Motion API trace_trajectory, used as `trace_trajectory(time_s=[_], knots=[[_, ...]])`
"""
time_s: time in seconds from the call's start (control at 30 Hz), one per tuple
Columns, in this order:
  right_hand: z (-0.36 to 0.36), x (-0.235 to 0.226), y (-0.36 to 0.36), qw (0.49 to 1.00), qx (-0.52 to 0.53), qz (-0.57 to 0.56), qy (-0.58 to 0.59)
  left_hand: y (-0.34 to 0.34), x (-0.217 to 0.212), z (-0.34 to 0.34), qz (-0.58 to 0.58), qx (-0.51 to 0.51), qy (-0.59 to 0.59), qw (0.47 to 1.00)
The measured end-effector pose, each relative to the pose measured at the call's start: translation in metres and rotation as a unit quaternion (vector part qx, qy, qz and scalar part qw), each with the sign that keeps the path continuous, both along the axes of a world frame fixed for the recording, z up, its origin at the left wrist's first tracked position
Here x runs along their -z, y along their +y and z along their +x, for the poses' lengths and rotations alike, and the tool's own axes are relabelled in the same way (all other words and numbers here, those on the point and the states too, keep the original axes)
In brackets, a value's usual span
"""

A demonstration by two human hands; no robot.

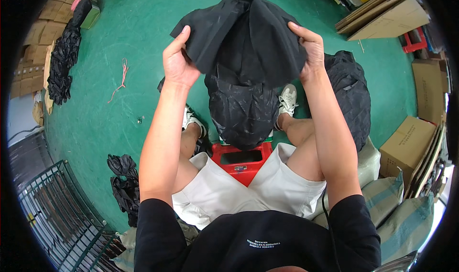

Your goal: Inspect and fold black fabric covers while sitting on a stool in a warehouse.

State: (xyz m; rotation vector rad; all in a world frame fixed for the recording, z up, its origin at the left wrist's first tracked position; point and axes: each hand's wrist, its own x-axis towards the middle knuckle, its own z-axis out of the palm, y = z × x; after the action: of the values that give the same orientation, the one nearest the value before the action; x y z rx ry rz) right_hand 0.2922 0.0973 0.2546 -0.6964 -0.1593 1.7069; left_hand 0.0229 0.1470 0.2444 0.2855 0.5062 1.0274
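Between my two raised hands hangs a black fabric piece [267, 38], spread wide with deep folds at its middle. Its left edge is pinched in my left hand [179, 64], the thumb lying on the near side. At the opposite edge my right hand [311, 54] grips the cloth in the same way, thumb on top. Most of the other fingers are hidden behind the fabric. Directly below, between my legs, a heap of crumpled black fabric [241, 112] rests on or against a red plastic stool [239, 163]; the contact is hidden.
More black fabric [346, 90] lies by my right leg. Black bundles [125, 186] sit at the left, near a dark wire rack [62, 210]. Cardboard boxes [406, 143] and woven sacks [406, 219] stand at the right. Pink string [124, 76] lies on the green floor [143, 42].
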Motion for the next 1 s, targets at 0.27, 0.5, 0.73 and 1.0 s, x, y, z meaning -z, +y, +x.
trace_trajectory(time_s=[0.27,0.5,0.73,1.0], knots=[[-0.011,-0.011,0.002,0.998,0.019,0.023,0.059,-0.007,0.015,0.018,0.126,0.016,0.232,0.964],[-0.016,-0.007,-0.003,0.996,-0.01,0.052,-0.07,-0.002,0.006,0.014,-0.011,0.003,0.002,1.0],[-0.013,0.008,0.009,0.996,0.002,-0.011,-0.09,0.001,0.02,0.017,0.014,0.023,0.177,0.984],[-0.013,0.004,0.015,0.993,0.08,-0.079,-0.027,0.022,0.037,0.006,-0.085,-0.024,0.139,0.986]])
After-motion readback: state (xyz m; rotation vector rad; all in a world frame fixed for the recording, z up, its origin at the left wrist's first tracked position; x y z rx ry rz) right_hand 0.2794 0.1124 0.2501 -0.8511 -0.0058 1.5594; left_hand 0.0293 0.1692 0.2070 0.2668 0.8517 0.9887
